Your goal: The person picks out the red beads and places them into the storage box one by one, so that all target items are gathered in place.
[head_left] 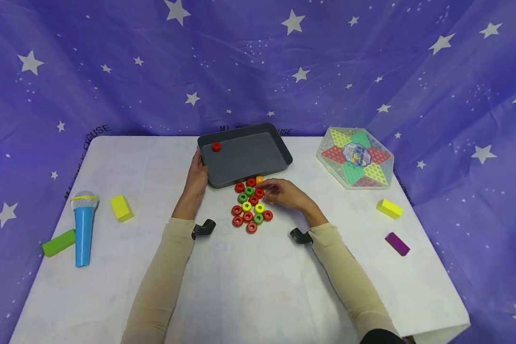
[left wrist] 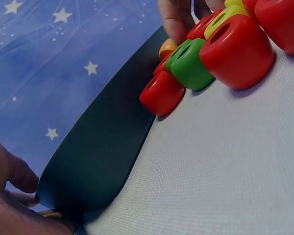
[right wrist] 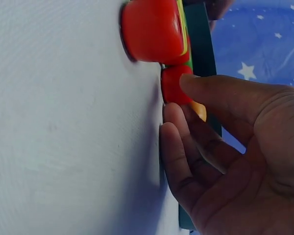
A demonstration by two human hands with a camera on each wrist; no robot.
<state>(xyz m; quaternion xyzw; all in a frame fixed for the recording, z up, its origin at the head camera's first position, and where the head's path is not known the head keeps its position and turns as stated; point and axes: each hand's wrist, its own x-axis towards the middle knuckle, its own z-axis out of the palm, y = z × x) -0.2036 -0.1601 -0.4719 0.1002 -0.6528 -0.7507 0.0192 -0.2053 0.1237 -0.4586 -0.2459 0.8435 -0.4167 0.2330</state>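
Observation:
A dark grey tray point(head_left: 249, 153) lies on the table with one red ring-shaped bead point(head_left: 216, 146) inside, near its left end. My left hand point(head_left: 196, 179) grips the tray's left side, thumb and fingers at the corner wall in the left wrist view. In front of the tray lies a cluster of red, green and yellow beads point(head_left: 247, 216), with an orange bead point(head_left: 259, 180) against the front wall. At the cluster's right edge, my right hand point(head_left: 285, 193) pinches a red bead point(right wrist: 174, 84). Its thumb lies over that bead, fingertips right at the bead's side.
A hexagonal game box point(head_left: 356, 157) stands at the back right. Nearer on the right lie a yellow block point(head_left: 389, 209) and a purple block point(head_left: 397, 244). A blue toy microphone point(head_left: 83, 229), a green block point(head_left: 59, 243) and another yellow block point(head_left: 122, 208) are on the left.

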